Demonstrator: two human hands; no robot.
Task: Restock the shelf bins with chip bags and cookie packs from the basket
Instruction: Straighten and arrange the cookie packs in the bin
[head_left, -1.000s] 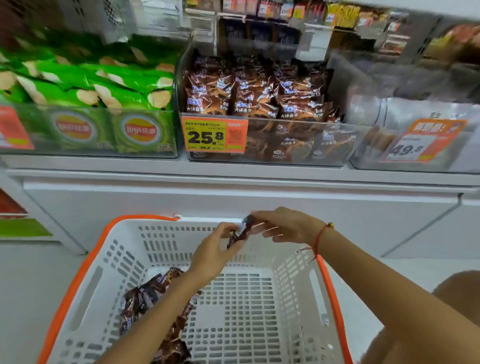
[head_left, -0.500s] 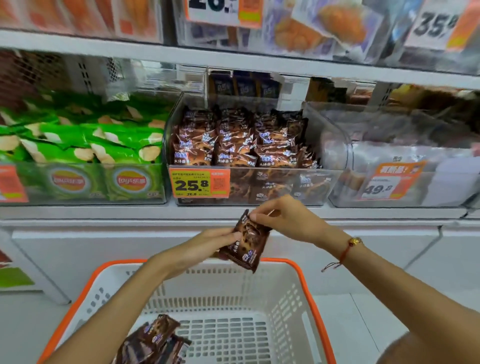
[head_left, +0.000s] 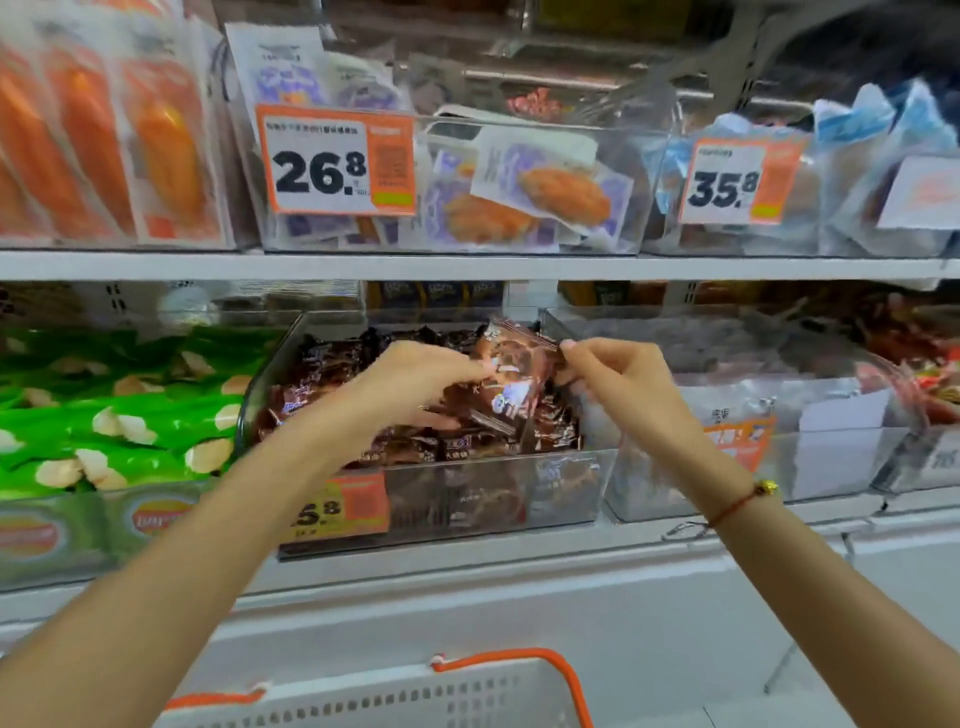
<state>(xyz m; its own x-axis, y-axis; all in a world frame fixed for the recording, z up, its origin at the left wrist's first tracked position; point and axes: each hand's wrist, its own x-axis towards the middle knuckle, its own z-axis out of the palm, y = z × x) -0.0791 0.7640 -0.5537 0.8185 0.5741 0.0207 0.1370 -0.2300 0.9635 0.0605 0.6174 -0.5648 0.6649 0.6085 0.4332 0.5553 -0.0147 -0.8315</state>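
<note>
two hands hold one cookie pack (head_left: 511, 371) over the middle clear bin (head_left: 561, 483), which is already heaped. my right hand (head_left: 618, 384) pinches its right edge; my left hand (head_left: 415, 384) is blurred, fingers seem to pinch the left edge. i think a loose drop could slide it off the pile, over the low near wall toward the basket (head_left: 519, 675) below.

At frame centre the cookie pack (head_left: 511, 374) hangs over the middle bin (head_left: 566, 483), chip bags (head_left: 119, 415) left, basket (head_left: 395, 699) bottom centre.
</note>
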